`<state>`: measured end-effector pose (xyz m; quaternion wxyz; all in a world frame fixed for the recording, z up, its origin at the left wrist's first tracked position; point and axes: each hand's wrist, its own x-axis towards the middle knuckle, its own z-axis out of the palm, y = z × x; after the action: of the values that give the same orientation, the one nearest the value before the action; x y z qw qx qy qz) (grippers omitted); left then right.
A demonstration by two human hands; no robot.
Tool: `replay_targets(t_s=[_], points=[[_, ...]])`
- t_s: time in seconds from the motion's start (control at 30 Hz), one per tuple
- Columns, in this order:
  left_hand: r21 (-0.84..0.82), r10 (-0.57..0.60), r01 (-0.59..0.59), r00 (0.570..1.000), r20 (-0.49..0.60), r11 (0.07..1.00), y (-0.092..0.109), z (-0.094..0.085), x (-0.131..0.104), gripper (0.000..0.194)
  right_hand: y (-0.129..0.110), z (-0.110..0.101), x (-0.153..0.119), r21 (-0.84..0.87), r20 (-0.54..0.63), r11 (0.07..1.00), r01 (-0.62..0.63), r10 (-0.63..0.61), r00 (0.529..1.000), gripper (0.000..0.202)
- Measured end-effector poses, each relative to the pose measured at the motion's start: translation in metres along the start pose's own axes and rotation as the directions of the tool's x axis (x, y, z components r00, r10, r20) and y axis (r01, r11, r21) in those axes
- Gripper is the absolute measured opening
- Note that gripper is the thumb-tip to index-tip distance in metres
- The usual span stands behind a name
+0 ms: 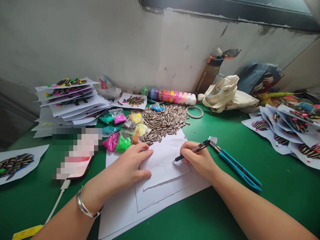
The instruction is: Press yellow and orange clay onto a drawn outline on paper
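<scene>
Bare forearms (252, 200) nearest us. Our right hand (200, 159) grips a black pen (193, 151), tip at the drawing on the top paper sheet (162, 176), well in from the green tabletop's (182, 221) far edge. Our left hand (128, 165), fingers spread, ungrasping, rests on that sheet's left edge. Beyond: sunflower seeds (165, 120); utility knife (236, 167) right.

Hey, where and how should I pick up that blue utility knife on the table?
Probably by its blue handle, around the middle, coming from the near right: it lies flat and slanted, handle end toward you, while the metallic end points away, close to your right hand and its pen.
</scene>
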<state>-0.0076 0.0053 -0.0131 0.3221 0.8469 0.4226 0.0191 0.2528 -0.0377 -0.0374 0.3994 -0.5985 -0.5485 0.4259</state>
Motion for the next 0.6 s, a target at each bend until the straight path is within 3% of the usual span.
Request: replay_targets(t_s=[0.4,0.6], points=[[0.026,-0.033,0.032,0.999,0.024,0.999,0.0009,0.0007,0.0006,0.049,-0.0002,0.0008,-0.0003,-0.003,0.005,1.0,-0.002,0.002,1.0,0.02],[0.039,-0.022,0.022,1.0,0.011,0.999,0.0008,0.0005,-0.0002,0.047,0.0024,-0.0029,-0.0003,0.125,0.046,0.991,-0.05,0.044,0.998,0.019]])
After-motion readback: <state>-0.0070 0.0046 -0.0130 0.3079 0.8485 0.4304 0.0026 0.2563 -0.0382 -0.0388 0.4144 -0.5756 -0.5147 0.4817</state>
